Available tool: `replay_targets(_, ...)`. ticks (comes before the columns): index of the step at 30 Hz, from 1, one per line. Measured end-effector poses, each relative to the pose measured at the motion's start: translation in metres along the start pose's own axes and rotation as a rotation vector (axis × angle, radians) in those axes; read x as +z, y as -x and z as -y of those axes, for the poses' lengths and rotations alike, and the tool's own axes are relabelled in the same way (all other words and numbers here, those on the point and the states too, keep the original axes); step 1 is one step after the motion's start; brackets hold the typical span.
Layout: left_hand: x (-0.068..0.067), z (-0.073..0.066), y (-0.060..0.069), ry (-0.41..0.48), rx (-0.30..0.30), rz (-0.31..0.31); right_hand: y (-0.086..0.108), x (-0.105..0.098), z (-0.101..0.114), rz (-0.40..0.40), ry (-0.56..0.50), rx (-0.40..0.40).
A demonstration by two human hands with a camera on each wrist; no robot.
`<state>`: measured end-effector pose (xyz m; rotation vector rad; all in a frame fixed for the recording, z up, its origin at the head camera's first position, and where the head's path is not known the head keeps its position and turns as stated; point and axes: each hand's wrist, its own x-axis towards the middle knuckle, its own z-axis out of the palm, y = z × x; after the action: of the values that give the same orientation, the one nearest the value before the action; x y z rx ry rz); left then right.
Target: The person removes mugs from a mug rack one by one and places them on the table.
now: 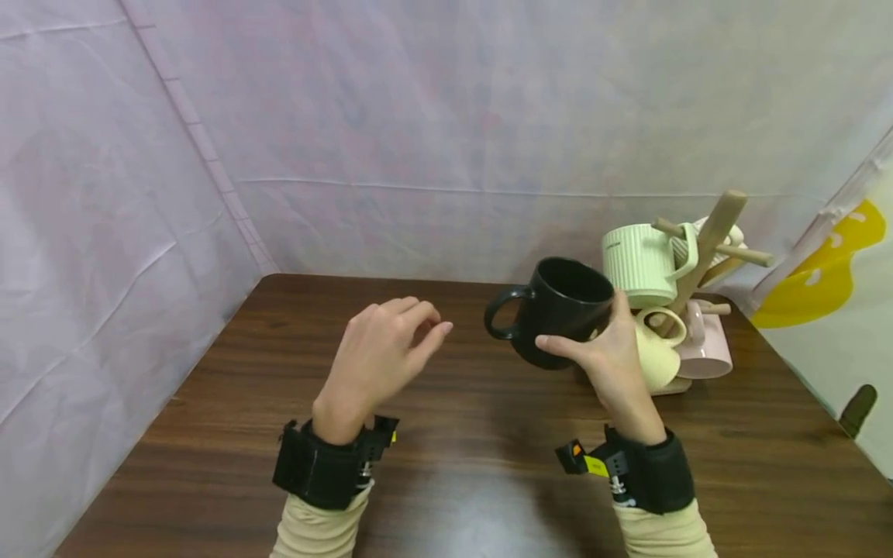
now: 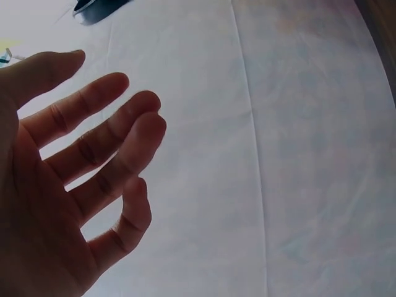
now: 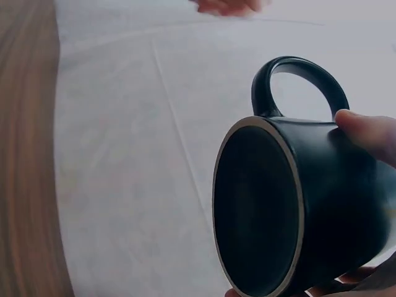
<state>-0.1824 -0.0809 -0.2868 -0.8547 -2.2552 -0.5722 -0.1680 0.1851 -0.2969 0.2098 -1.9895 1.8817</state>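
Observation:
My right hand [image 1: 614,356] grips a black mug [image 1: 554,318] by its body, thumb on the near side and fingers round the far side. The mug is held above the table, slightly tilted, with its handle pointing left. In the right wrist view its dark base [image 3: 257,210] with a pale rim faces the camera, and the thumb [image 3: 365,133] presses near the handle. To the left of the mug, my left hand [image 1: 384,349] hovers over the table. Its fingers are loosely bent and hold nothing, as the left wrist view shows [image 2: 93,148].
A wooden mug tree [image 1: 711,240] stands at the right back. On it hang a pale green ribbed mug [image 1: 638,263], a yellow mug [image 1: 656,356], a pink mug [image 1: 708,349] and a partly hidden one. White cloth [image 1: 432,139] walls the brown table [image 1: 279,387].

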Motion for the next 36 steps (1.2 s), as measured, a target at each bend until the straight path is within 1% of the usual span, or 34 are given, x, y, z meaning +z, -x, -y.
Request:
replay_targets(6,0.001,0.002,0.0,0.082,-0.049,0.058,0.003,0.016,-0.008,0.077,0.1,0.005)
replay_targets(11,0.003,0.001,0.0,0.112,-0.057,0.087,0.006,0.022,-0.014,0.098,0.156,-0.012)
replay_targets(15,0.004,0.0,0.0,0.108,-0.058,0.092,0.006,0.024,-0.014,0.098,0.164,-0.017)
replay_targets(22,0.004,-0.002,-0.001,0.081,-0.041,0.1,0.006,0.026,-0.014,0.101,0.162,-0.023)
replay_targets(31,0.006,-0.002,0.0,0.057,-0.034,0.104,0.009,0.032,-0.016,0.126,0.172,-0.022)
replay_targets(34,0.007,-0.003,-0.001,0.075,-0.04,0.124,0.01,0.034,-0.017,0.143,0.176,-0.028)
replay_targets(36,0.007,-0.004,-0.002,0.102,-0.047,0.147,0.01,0.036,-0.018,0.157,0.176,-0.033)
